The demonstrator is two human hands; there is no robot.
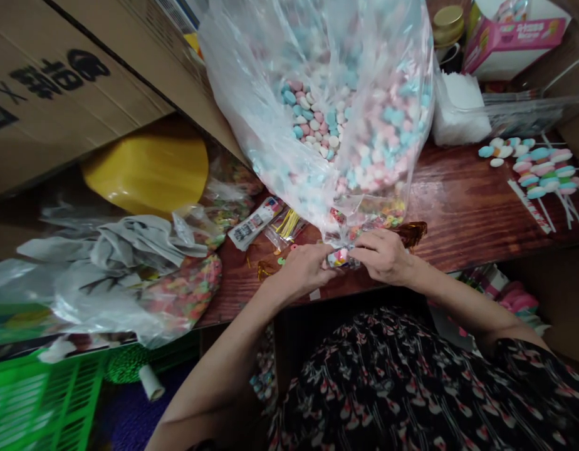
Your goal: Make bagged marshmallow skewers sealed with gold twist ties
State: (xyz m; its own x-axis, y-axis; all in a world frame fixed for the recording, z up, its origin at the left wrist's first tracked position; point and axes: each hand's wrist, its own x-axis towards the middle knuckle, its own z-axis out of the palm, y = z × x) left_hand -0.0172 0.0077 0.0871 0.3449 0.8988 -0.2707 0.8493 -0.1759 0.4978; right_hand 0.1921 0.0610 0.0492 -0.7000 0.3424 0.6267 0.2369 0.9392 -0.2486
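Observation:
My left hand [306,270] and my right hand [382,255] meet at the table's front edge, fingers pinched on a small clear plastic packet [338,257] with a colourful printed patch. The fingers partly cover it, so its contents are hard to make out. Just beyond stands a large clear bag [275,156] full of pink, white and blue candies [315,122], its lower end almost touching the packet. A shiny brown-gold foil strip [412,233] sticks out beside my right hand. Near my left hand lie a few loose ring-shaped candies [281,260].
Left of the hands are a printed packet [254,223], yellow twist ties [288,224], a bag of ring candies [183,291], grey cloth [130,243] and a cardboard box [59,94]. Candy skewers [546,172] lie at the right, near a clear tray [529,119]. A green crate [49,394] sits lower left.

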